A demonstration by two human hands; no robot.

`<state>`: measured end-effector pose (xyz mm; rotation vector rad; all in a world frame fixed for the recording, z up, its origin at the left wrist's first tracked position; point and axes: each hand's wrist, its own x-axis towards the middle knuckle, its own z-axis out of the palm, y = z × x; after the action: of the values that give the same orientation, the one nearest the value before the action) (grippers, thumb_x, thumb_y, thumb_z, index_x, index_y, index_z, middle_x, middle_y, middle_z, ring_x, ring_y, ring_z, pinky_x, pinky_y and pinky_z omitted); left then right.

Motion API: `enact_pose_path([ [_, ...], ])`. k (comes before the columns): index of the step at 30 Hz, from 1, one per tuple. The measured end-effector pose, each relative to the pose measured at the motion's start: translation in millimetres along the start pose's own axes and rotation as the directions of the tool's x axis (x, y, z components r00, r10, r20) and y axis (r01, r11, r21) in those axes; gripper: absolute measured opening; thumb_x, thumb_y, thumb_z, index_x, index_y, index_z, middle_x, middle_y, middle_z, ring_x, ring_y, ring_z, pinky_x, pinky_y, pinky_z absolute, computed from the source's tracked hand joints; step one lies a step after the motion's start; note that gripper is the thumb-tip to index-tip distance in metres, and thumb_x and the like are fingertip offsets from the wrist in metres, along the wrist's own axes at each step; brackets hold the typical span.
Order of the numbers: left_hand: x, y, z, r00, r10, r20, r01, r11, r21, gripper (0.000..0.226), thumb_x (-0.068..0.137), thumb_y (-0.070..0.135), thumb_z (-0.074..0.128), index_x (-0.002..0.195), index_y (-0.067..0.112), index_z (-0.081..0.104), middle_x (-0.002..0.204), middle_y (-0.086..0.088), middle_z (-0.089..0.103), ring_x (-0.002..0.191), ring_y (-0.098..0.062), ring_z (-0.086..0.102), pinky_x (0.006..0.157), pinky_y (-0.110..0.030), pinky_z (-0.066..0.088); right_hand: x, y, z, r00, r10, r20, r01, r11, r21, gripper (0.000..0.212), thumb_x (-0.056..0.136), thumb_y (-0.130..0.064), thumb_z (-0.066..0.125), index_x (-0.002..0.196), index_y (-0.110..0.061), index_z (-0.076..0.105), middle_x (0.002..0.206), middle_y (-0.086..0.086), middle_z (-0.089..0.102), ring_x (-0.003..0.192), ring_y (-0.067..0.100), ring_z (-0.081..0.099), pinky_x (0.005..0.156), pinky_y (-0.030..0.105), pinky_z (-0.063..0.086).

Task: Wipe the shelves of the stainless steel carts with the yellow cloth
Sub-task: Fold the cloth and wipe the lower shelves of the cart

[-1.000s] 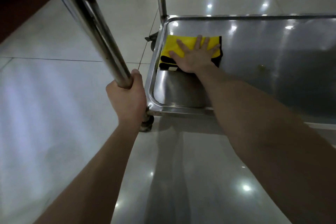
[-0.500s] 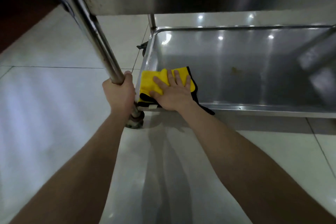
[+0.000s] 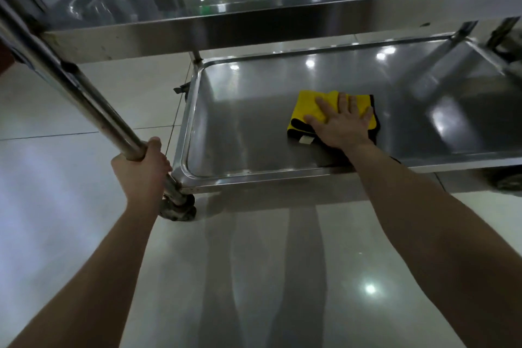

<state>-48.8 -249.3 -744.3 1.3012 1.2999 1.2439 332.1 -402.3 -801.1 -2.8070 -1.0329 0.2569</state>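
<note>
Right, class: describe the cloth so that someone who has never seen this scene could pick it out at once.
Find the stainless steel cart and look at its bottom shelf, the tray above the tiled floor. Near its middle lies a folded cloth, pressed flat under the right hand. It is the only bright yellow thing there, edged in black, with a small white tag.

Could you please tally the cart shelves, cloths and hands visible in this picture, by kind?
Shelves: 2, the upper shelf and the lower shelf.
Cloths: 1, the yellow cloth.
Hands: 2, the left hand gripping a post, the right hand flat on the cloth.
Total: 5.
</note>
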Motion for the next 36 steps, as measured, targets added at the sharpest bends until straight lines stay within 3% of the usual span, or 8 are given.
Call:
enact_pose_path([
  [6, -1, -4, 1, 1.0, 0.024, -0.006, -0.024, 1.0, 0.009, 0.036, 0.09, 0.028, 0.068, 0.055, 0.027, 0.063, 0.053, -0.003, 0.055, 0.053, -0.025, 0.057, 0.06, -0.036, 0.055, 41, -79, 12, 0.999, 0.01, -0.036, -0.012, 0.999, -0.03, 0.105, 0.079, -0.104, 0.007, 0.169, -0.049, 0.009, 0.177, 0.026, -0.005, 0.16, 0.054, -0.011, 0.113, 0.086, -0.012],
  [12, -1, -6, 1, 0.999, 0.031, -0.031, -0.031, 0.999, 0.01, 0.033, 0.093, 0.028, 0.068, 0.063, 0.021, 0.056, 0.054, -0.004, 0.053, 0.054, -0.024, 0.058, 0.052, -0.03, 0.052, 27, -228, 38, 0.957, -0.291, 0.017, 0.291, 0.956, -0.016, 0.098, 0.088, -0.096, 0.018, 0.17, -0.044, 0.013, 0.177, 0.024, -0.006, 0.161, 0.052, -0.012, 0.114, 0.084, -0.013],
  [16, 2, -4, 0, 1.0, 0.014, -0.026, -0.014, 1.0, 0.003, 0.032, 0.094, 0.022, 0.067, 0.068, 0.013, 0.052, 0.054, -0.004, 0.049, 0.054, -0.022, 0.054, 0.05, -0.027, 0.047, -24, -273, 59, 0.903, -0.43, 0.003, 0.43, 0.903, -0.005, 0.079, 0.101, -0.079, 0.021, 0.17, -0.042, 0.019, 0.179, 0.021, -0.001, 0.163, 0.048, -0.009, 0.117, 0.081, -0.011],
  [21, 2, 1, 0, 1.0, -0.003, -0.01, 0.003, 1.0, 0.008, 0.032, 0.089, 0.025, 0.069, 0.066, 0.011, 0.052, 0.054, -0.008, 0.051, 0.049, -0.024, 0.053, 0.049, -0.027, 0.046, -78, -258, 66, 0.862, -0.5, 0.085, 0.504, 0.863, -0.028, 0.074, 0.103, -0.076, 0.016, 0.17, -0.046, 0.005, 0.179, 0.012, -0.012, 0.163, 0.039, -0.019, 0.117, 0.078, -0.015],
  [27, 1, 6, -5, 1.0, -0.018, 0.024, 0.018, 1.0, 0.016, 0.029, 0.084, 0.03, 0.069, 0.068, 0.011, 0.054, 0.055, -0.008, 0.052, 0.051, -0.026, 0.055, 0.05, -0.032, 0.048, -103, -196, 53, 0.811, -0.571, 0.124, 0.567, 0.821, 0.072, 0.066, 0.102, -0.075, 0.023, 0.165, -0.058, 0.014, 0.18, -0.004, -0.011, 0.165, 0.024, -0.017, 0.124, 0.068, -0.018],
  [31, 1, 5, -4, 0.999, -0.016, 0.035, 0.015, 0.999, 0.028, 0.023, 0.084, 0.027, 0.068, 0.075, 0.008, 0.058, 0.061, -0.013, 0.05, 0.055, -0.026, 0.053, 0.052, -0.034, 0.049, -76, -119, 38, 0.904, -0.421, 0.076, 0.42, 0.907, 0.026, 0.071, 0.097, -0.083, 0.023, 0.164, -0.061, 0.012, 0.18, -0.009, -0.01, 0.165, 0.02, -0.014, 0.127, 0.064, -0.016],
  [36, -2, 3, -1, 1.0, 0.001, 0.027, -0.002, 1.0, 0.024, 0.024, 0.086, 0.025, 0.067, 0.076, 0.004, 0.06, 0.064, -0.019, 0.051, 0.055, -0.025, 0.053, 0.051, -0.029, 0.049, -25, -45, 13, 0.986, -0.166, 0.012, 0.166, 0.986, -0.029, 0.08, 0.093, -0.09, 0.02, 0.166, -0.057, 0.011, 0.181, -0.003, -0.003, 0.167, 0.026, -0.006, 0.128, 0.067, -0.006],
])
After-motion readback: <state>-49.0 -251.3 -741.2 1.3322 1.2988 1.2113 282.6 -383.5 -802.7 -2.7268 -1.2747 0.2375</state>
